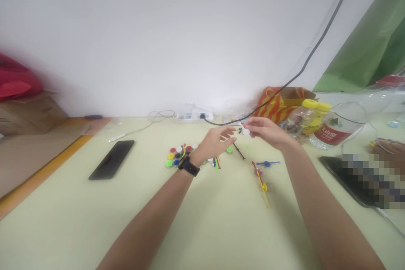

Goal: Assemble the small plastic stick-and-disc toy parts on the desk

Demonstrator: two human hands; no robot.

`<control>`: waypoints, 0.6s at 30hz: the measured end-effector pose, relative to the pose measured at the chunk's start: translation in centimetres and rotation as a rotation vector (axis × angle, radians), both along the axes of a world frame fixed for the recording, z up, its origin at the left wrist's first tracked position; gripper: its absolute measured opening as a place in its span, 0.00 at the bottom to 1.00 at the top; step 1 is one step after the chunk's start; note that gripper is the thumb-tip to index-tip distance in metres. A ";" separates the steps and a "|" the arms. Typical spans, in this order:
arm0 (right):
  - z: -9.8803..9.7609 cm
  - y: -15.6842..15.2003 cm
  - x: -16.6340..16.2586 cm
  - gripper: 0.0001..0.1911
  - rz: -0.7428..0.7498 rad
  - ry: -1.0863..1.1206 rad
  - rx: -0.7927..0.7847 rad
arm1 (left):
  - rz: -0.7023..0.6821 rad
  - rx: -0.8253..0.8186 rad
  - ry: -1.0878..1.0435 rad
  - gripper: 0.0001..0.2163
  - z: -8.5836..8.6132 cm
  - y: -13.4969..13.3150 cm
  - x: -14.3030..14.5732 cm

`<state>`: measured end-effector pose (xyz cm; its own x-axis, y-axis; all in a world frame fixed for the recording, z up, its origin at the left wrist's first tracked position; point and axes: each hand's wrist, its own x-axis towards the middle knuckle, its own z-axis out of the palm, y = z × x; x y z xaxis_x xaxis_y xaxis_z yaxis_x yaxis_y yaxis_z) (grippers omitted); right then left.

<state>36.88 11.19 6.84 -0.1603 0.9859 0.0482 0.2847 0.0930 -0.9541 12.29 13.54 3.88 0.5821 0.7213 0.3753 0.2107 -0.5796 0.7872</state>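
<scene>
blurred white piece (246, 131) in right fingers (254, 121), discs (177, 156) partly hidden

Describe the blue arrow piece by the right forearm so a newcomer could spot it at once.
On the pale green table, find the right forearm. Just left of it lies the blue arrow piece, thin with a rounded middle. It runs nearly level across the picture, while the red arrow piece and yellow arrow piece nearby slant steeply.

On our bench (215, 228) we see a phone (112, 160) left of our left grip (213, 143), arrow pieces (265, 187) nearer than our right grip (265, 130).
</scene>
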 end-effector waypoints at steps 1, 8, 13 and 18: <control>-0.2 0.2 -1.0 0.18 -0.005 0.094 -0.011 | -0.012 -0.039 -0.055 0.15 0.1 0.0 0.2; -1.7 1.0 -5.6 0.18 -0.097 0.201 -0.019 | 0.113 -0.032 -0.245 0.11 -0.1 0.4 0.5; -1.4 0.5 -5.9 0.16 0.003 0.180 0.030 | 0.103 -0.057 -0.287 0.09 0.0 0.7 0.1; -1.5 0.3 -5.7 0.14 0.081 0.258 -0.016 | 0.039 -0.018 -0.194 0.11 0.6 0.8 -0.7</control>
